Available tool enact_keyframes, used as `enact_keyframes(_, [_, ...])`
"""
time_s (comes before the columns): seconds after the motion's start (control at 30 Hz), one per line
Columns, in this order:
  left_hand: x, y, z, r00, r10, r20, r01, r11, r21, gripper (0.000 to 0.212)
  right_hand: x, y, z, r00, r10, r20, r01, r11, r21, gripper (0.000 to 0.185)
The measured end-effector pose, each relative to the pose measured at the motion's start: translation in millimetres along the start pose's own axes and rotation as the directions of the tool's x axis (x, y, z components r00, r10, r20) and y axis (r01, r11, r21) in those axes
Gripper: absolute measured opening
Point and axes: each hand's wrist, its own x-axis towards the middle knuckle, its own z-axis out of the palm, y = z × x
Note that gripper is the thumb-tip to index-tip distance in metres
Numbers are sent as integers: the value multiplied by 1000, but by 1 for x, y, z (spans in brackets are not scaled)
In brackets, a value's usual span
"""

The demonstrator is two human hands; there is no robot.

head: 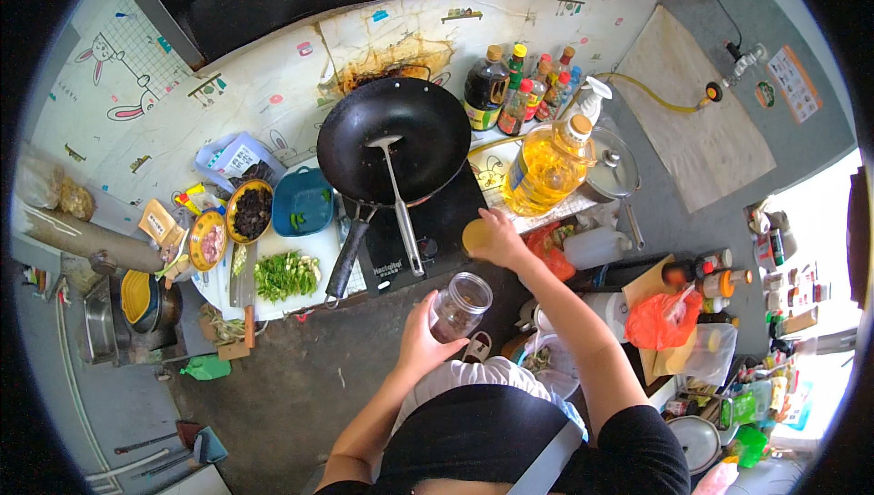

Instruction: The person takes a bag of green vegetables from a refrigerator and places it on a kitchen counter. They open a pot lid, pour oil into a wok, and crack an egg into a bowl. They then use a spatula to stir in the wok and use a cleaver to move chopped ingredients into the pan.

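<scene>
My left hand (pixel 425 339) is wrapped around a clear jar (pixel 464 307), tilted, its open mouth facing up. Some dark contents show low in the jar, too blurred to identify. In my right hand (pixel 504 243) is a round yellow lid (pixel 476 237), held by its edge above the front of the black cooktop (pixel 389 269). A black wok (pixel 355 126) sits on that cooktop behind both hands. Inside the wok rests a metal spatula (pixel 399 201), its handle reaching over the near rim. The wok's own handle (pixel 347 266) points toward me at the left.
Left of the wok, a white cutting board (pixel 287 307) bears chopped greens (pixel 287 275) and a cleaver (pixel 242 283). Behind are a blue basket (pixel 300 222), a bowl of dark food (pixel 251 211) and a bowl of meat (pixel 208 242). An oil jug (pixel 543 170) and several sauce bottles (pixel 486 88) stand right.
</scene>
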Motion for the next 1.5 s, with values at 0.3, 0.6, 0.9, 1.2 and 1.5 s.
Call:
enact_keyframes(0.3, [-7,-1,-1,995,-65,-81,67,998,19,100,-18,6,37,994,89,-65,-84,994,72,92])
enact_keyframes(0.6, [-3,-8,7,987,44,-156,-40,999,28,96,-66,-19,-55,997,47,62,-75,771,632,73])
enact_keyframes(0.9, [20,20,12,989,144,15,-145,987,65,101,-116,-52,-118,951,-260,166,64,693,718,92])
enact_keyframes(1.2, [31,43,10,953,303,-4,-297,938,177,97,-127,-66,-134,952,-266,152,163,860,484,90])
enact_keyframes(1.5, [41,55,7,946,307,107,-325,915,240,95,-138,-101,-158,913,262,312,-272,962,-12,98])
